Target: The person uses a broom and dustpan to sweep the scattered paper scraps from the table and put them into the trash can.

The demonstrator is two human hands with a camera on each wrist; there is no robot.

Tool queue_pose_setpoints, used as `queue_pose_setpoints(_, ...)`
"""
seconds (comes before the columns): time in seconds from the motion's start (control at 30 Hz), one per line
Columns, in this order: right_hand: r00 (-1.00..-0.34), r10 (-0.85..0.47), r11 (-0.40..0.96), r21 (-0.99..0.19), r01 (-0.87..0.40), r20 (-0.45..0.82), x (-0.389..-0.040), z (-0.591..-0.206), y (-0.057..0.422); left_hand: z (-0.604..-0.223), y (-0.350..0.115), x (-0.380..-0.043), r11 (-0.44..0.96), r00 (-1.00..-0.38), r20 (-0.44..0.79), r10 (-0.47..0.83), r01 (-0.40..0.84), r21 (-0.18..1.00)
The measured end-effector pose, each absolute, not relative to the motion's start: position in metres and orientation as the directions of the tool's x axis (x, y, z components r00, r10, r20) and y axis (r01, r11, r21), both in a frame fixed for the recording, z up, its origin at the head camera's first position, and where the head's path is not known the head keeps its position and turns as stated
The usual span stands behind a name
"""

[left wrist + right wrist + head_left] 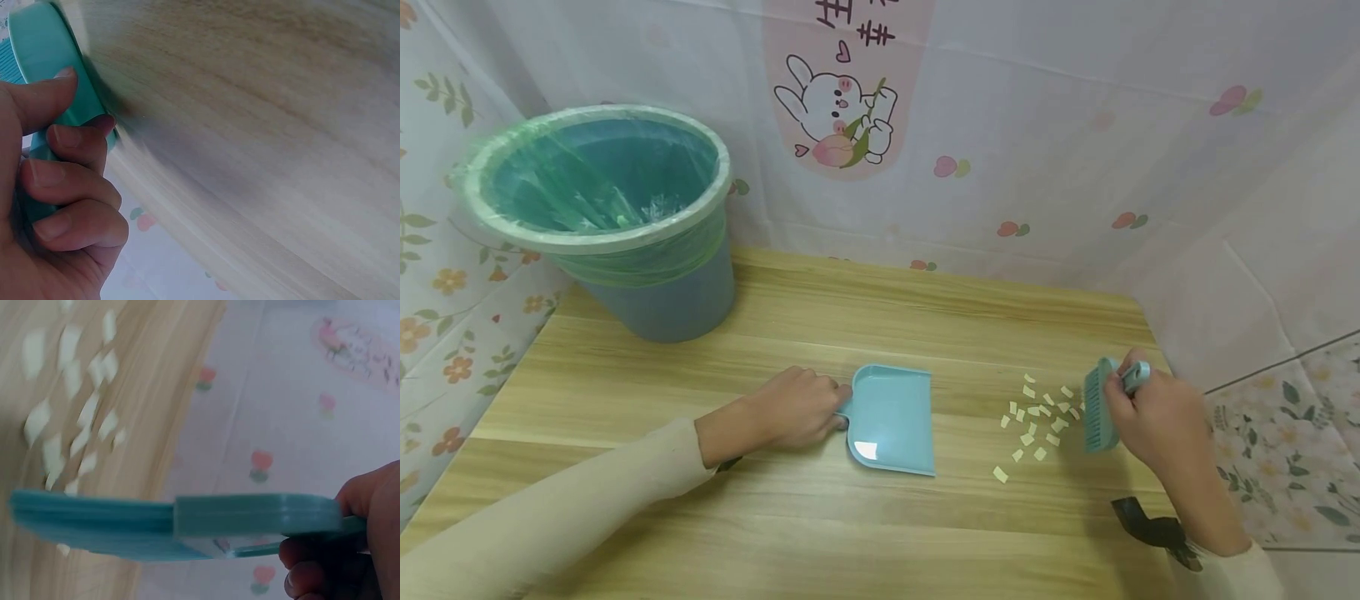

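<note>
My left hand (801, 408) grips the short handle of a light-blue dustpan (891, 421), whose straight open edge faces right. In the left wrist view, the fingers (75, 181) curl round the handle and the thumb lies on the dustpan's teal plastic (44, 44). On the right, my right hand (1161, 425) holds a matching small brush (1097, 408) with its bristles turned left. Several pale-yellow scraps (1027, 439) lie scattered on the wood between dustpan and brush. The brush (256, 515) overlaps the lowest scraps in the right wrist view.
A blue-grey bin (677, 300) with a green plastic liner (647, 262) stands at the back left of the wooden table (820, 525). Behind the table hangs a white cloth (1037, 125) printed with a rabbit and tulips. Flowered cloth (445, 333) borders the left side.
</note>
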State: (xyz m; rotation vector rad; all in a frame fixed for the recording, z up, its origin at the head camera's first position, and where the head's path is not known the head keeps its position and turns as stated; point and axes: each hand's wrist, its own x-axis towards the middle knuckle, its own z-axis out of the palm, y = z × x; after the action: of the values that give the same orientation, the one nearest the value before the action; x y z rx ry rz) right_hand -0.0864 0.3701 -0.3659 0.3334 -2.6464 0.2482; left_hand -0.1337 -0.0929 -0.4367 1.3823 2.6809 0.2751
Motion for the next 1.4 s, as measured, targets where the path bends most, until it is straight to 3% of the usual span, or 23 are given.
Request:
queue_pose_setpoints(0.13,-0.863,-0.214,0.963,-0.052,-0.266,0.457,-0.089,-0.371,0.386,-0.437,-0.093,-0.133,0.570,-0.580,-0.022,0.815,0.793,0.213)
queue_pose_setpoints(0.27,-0.901,-0.210,0.972,-0.019,-0.234,0.379,-0.091,-0.373,0.390,-0.436,-0.093,-0.133,0.574,-0.582,-0.032,0.813,0.790,0.218)
queue_pose_setpoints(0.5,-0.927,-0.262,0.959,-0.037,-0.282,0.270,-0.096,-0.381,0.377,-0.436,-0.092,-0.133,0.572,-0.580,-0.029,0.814,0.792,0.213)
queue_pose_setpoints(1.1,-0.819,-0.445,0.845,-0.135,-0.518,0.361,-0.109,-0.391,0.307,-0.435,-0.093,-0.133,0.583,-0.588,-0.052,0.807,0.781,0.222)
queue_pose_setpoints(1.4,-0.828,-0.414,0.844,-0.180,-0.505,0.377,-0.107,-0.382,0.297,-0.434,-0.092,-0.133,0.585,-0.588,-0.056,0.807,0.783,0.209)
